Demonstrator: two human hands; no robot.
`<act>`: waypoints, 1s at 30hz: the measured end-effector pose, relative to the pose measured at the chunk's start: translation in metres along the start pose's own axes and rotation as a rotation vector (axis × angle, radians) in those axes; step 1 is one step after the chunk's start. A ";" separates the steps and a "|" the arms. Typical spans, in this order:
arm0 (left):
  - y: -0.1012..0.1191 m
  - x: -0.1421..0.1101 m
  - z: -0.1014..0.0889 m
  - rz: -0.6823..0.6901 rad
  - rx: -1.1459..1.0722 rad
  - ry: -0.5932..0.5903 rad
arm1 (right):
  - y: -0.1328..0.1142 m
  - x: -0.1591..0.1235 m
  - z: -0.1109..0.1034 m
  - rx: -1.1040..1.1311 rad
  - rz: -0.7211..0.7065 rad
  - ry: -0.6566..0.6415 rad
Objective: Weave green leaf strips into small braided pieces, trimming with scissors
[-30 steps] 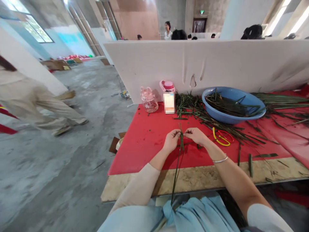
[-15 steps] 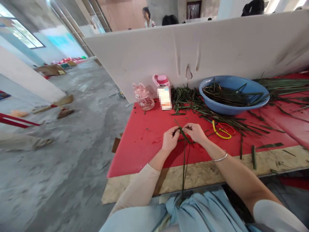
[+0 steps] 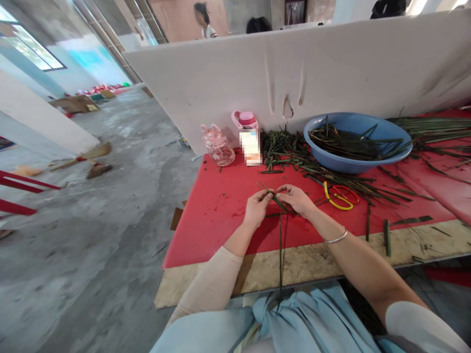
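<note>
Between my two hands, above the red table cover (image 3: 213, 220), is a small piece of folded green leaf strips (image 3: 280, 204). My left hand (image 3: 258, 205) pinches its upper left end, where a thin loop sticks out past the fingers. My right hand (image 3: 295, 199) is closed at the other side, thumb and forefinger on the strips. A long thin strip (image 3: 280, 245) hangs from the piece down to my lap. Scissors with yellow and red handles (image 3: 340, 202) lie to the right of my right hand, their blades partly under leaf strips.
Behind them stands a blue basin (image 3: 353, 166) holding leaf strips, with a pile of cut strips (image 3: 283, 147) beside it. A pink clear bottle (image 3: 220, 148) and a pink-lidded bottle (image 3: 247, 119) stand before a white partition (image 3: 221, 78). A person (image 3: 206, 24) is beyond it.
The leaf piece has tilted flatter, its loop end swinging left. My left hand has shifted slightly left and up. Beyond the partition, the person has moved left.
</note>
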State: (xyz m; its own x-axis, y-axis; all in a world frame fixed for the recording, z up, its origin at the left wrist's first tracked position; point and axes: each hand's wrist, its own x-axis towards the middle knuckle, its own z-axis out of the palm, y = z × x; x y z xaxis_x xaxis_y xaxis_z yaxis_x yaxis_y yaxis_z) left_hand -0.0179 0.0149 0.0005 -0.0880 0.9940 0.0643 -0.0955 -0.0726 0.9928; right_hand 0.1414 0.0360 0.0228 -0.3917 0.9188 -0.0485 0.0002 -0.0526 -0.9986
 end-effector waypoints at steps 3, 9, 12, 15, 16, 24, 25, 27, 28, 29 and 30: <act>0.003 0.004 -0.007 -0.074 -0.119 -0.002 | -0.005 -0.002 -0.014 0.147 0.249 -0.221; 0.007 0.005 -0.009 -0.105 -0.123 -0.029 | -0.011 -0.003 -0.044 -0.003 0.196 -0.401; 0.004 0.006 -0.010 -0.099 -0.132 -0.048 | -0.015 -0.003 -0.054 -0.234 0.101 -0.388; 0.007 0.004 -0.011 -0.110 -0.165 -0.080 | -0.025 -0.006 -0.054 -0.150 0.027 -0.370; 0.010 0.003 -0.011 -0.117 -0.186 -0.103 | -0.030 -0.007 -0.052 -0.051 0.015 -0.375; 0.027 -0.004 -0.010 -0.117 -0.348 -0.118 | -0.108 -0.015 -0.038 -0.351 0.021 -0.693; 0.027 -0.003 -0.011 -0.118 -0.359 -0.115 | -0.116 -0.017 -0.039 -0.435 0.026 -0.711; 0.026 -0.002 -0.012 -0.127 -0.371 -0.119 | -0.126 -0.019 -0.043 -0.458 0.025 -0.687; 0.026 -0.001 -0.012 -0.134 -0.371 -0.127 | -0.126 -0.020 -0.044 -0.398 0.015 -0.648; 0.026 -0.001 -0.013 -0.140 -0.369 -0.137 | -0.123 -0.019 -0.045 -0.303 -0.002 -0.590; 0.026 -0.001 -0.013 -0.142 -0.362 -0.145 | -0.117 -0.017 -0.045 -0.184 -0.022 -0.511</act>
State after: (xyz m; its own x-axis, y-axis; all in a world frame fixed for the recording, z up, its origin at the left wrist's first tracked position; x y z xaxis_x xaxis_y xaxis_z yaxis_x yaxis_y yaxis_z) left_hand -0.0327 0.0110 0.0251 0.0897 0.9955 -0.0308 -0.4417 0.0675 0.8946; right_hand 0.1894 0.0441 0.1398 -0.7912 0.6089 -0.0571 0.1301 0.0763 -0.9886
